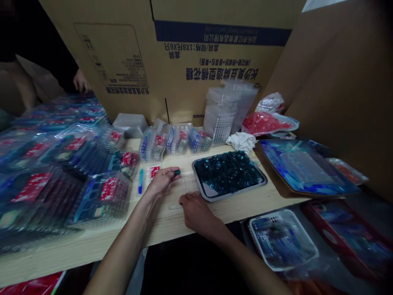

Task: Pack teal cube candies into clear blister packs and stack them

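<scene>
My left hand point(162, 181) is closed, with a small dark teal piece point(176, 172) pinched at its fingertips. Under and beside it lies a clear plastic tray point(177, 191), hard to see against the wood. My right hand point(197, 212) has its fingers curled at the tray's near right edge and seems to grip it there. A grey-rimmed tray point(209, 191) heaped with glossy dark teal pieces point(229, 170) stands just beyond my right hand. Left of my left hand are a blue pen-like tube point(141, 181) and a red patterned card point(154, 171).
Stacked filled clear packs point(109, 194) crowd the left side. Empty clear trays point(219, 114) are stacked before a large cardboard box point(172, 82). A white cloth point(241, 141), red bag point(267, 123), blue-lined carton point(307, 168) and white basket point(284, 239) are rightward. Another person's hand point(82, 82) is at far left.
</scene>
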Demonstrator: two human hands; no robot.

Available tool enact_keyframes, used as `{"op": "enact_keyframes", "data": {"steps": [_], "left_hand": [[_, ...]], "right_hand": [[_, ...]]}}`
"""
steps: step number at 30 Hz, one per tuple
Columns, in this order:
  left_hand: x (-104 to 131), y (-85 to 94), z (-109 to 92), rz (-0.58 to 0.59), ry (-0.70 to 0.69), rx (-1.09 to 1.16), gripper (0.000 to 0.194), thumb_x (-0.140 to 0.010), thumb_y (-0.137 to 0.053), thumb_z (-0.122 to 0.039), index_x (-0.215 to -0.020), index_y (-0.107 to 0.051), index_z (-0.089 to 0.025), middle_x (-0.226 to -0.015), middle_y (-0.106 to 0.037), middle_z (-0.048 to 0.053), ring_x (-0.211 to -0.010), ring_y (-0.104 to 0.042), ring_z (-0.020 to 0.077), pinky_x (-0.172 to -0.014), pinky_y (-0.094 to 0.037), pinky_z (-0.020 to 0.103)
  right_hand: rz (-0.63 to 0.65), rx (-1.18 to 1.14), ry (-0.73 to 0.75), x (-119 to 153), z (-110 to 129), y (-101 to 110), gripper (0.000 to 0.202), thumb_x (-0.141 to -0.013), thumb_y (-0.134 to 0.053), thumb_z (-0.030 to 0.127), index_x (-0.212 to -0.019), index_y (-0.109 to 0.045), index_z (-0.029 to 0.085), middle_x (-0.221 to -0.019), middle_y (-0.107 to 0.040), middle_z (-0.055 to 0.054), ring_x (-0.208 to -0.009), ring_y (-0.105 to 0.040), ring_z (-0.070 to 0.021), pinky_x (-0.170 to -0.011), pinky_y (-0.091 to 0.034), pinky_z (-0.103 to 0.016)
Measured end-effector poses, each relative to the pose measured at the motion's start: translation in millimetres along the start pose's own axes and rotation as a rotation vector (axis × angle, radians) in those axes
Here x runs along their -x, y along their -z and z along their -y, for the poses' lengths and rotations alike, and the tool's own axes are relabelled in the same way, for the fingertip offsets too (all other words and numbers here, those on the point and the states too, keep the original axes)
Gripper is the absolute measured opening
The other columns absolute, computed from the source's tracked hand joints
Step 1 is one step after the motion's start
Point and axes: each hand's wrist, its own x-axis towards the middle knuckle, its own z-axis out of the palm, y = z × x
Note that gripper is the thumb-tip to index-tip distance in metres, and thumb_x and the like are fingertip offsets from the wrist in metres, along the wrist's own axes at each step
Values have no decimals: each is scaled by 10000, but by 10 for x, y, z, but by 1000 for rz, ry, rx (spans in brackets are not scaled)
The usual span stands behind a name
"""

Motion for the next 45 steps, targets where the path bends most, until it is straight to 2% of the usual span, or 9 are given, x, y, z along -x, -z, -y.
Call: {"op": "enact_keyframes", "data": {"steps": [8, 13, 18, 23, 28, 32, 35, 39, 45], "left_hand": [[-299, 36, 170, 17, -240, -367, 174, -659, -683, -115, -790, -756, -204, -705, -698, 8, -695, -617, 167, -717, -482, 272], [-325, -82, 214, 148, -379, -484, 104, -720, -680, -140, -731, -766, -198, -775, -719, 42, -716, -635, 161, -727, -474, 267], [-253, -72, 266, 166, -453, -536, 214, -741, -634, -98, -857, -778, -206, -844, -723, 57, -782, -641, 173, -803, -484, 298], [119, -119, 255, -147, -314, -219, 317, -819, -606, -228, -1117, -704, -181, -992, -711, 83, -762, -631, 160, -720, -504, 292], [579, -377, 73, 73, 35, 249, 397, -760, -724, -432, -1027, -737, -139, -845, -733, 71, -669, -630, 133, -632, -483, 235], [678, -448, -30, -38, 133, 471, 374, -596, -857, -330, -904, -766, -139, -851, -753, 64, -729, -655, 127, -700, -492, 220], [679, -408, -66, -90, 215, 628, 365, -530, -880, -243, -862, -768, -141, -861, -759, 67, -782, -681, 140, -774, -511, 237], [698, -366, -91, -74, 188, 656, 381, -518, -876, -203, -880, -773, -145, -846, -764, 64, -773, -679, 129, -776, -506, 224], [761, -387, -102, -63, 132, 487, 368, -579, -857, -286, -913, -773, -156, -897, -771, 71, -803, -679, 147, -780, -501, 243]], "right_hand": [[27, -18, -38, -44, -73, 22, 346, -759, -486, 10, -1067, -600, 119, -1036, -665, -111, -998, -579, -219, -896, -395, -315], [5, -29, -19, -50, -61, -39, 337, -728, -519, 13, -1038, -607, 112, -1029, -654, -110, -992, -575, -225, -885, -405, -310], [-34, -115, 21, -24, -105, -13, 282, -792, -506, 31, -1030, -624, 126, -1010, -637, -106, -980, -576, -220, -895, -431, -322], [-371, -307, -20, -74, -299, 22, 255, -875, -458, 101, -1055, -620, 181, -1008, -573, -93, -955, -569, -205, -860, -466, -327], [-490, -530, 20, -219, -439, -59, 383, -842, -445, 91, -1213, -507, 166, -944, -604, -70, -925, -600, -203, -861, -490, -351], [-488, -665, -16, -270, -468, -134, 467, -818, -469, 117, -1281, -427, 162, -918, -571, -41, -807, -607, -171, -764, -513, -311], [-476, -703, -71, -252, -479, -133, 324, -841, -467, 159, -1164, -484, 179, -878, -587, -28, -779, -620, -162, -738, -507, -295], [-433, -698, -131, -220, -445, -84, 112, -874, -484, 250, -964, -529, 202, -829, -630, -26, -752, -630, -168, -698, -489, -283], [-536, -536, -66, -198, -339, 10, 95, -866, -450, 218, -942, -501, 195, -829, -611, -42, -764, -615, -179, -702, -469, -291]]}}
